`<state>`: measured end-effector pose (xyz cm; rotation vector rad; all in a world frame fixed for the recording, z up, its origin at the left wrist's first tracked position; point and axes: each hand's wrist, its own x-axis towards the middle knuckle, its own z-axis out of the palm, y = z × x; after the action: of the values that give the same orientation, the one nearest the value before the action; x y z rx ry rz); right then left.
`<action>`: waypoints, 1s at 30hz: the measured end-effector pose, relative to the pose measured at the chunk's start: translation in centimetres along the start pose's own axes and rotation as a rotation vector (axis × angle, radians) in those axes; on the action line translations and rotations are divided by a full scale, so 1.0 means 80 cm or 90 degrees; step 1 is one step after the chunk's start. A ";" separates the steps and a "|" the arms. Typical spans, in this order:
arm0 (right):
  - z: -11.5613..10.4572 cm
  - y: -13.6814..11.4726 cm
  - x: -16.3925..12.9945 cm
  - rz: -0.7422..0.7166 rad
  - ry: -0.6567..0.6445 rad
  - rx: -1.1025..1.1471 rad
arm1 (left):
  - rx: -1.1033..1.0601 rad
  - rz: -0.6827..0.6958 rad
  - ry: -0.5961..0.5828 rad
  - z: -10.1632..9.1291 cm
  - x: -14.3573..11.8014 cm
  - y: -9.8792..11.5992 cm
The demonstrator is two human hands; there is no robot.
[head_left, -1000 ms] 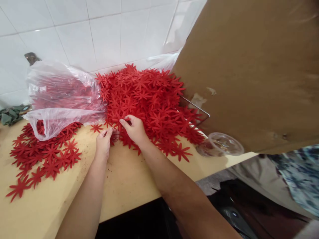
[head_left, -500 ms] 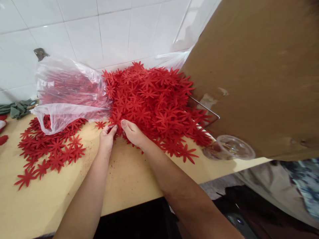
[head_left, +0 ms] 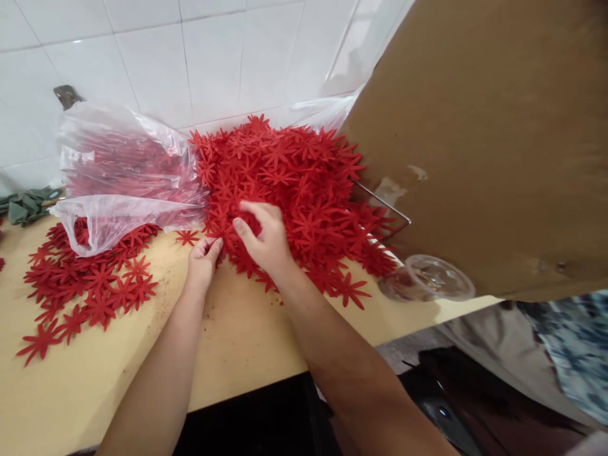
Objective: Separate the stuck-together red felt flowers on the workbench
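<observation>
A big heap of red flower-shaped cutouts (head_left: 304, 183) with pointed petals lies against the wall. At its front left edge, my left hand (head_left: 203, 261) is closed in a pinch, thumb against fingers; what it holds, if anything, is too small to make out. My right hand (head_left: 266, 240) is just over the front of the heap, thumb and fingers apart, with nothing visible between them. One loose red cutout (head_left: 187, 237) lies just behind my left hand.
A clear plastic bag (head_left: 128, 164) of red cutouts stands left, with a smaller pile (head_left: 102, 294) in front. To the right, a brown cardboard panel (head_left: 484, 145) leans beside a wire frame (head_left: 384, 206) and a clear plastic tub (head_left: 439, 278). Green cloth (head_left: 26, 206) lies far left.
My right hand has moved away from my left, up and right over the heap, and its fingers have opened. My left hand stays pinched near the same spot. The view has shifted slightly.
</observation>
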<state>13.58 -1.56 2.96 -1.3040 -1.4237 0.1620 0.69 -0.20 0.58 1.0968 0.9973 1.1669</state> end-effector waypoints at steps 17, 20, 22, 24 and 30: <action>0.022 0.005 -0.010 0.154 -0.148 0.171 | -0.025 0.009 -0.007 0.002 -0.003 0.006; 0.022 0.007 -0.009 0.166 -0.124 0.126 | -0.046 -0.004 -0.023 0.003 -0.007 0.007; 0.021 0.008 -0.010 0.165 -0.136 0.109 | -0.069 -0.004 -0.030 0.004 -0.009 0.006; 0.022 0.009 -0.011 0.161 -0.155 0.098 | -0.094 -0.005 -0.042 0.005 -0.011 0.005; 0.034 0.013 -0.017 0.087 -0.109 0.047 | -0.103 0.020 -0.055 0.008 -0.009 -0.001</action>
<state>11.73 -0.69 0.45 -1.3525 -1.4570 0.4217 1.24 -1.01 0.67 1.0279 0.8076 1.1936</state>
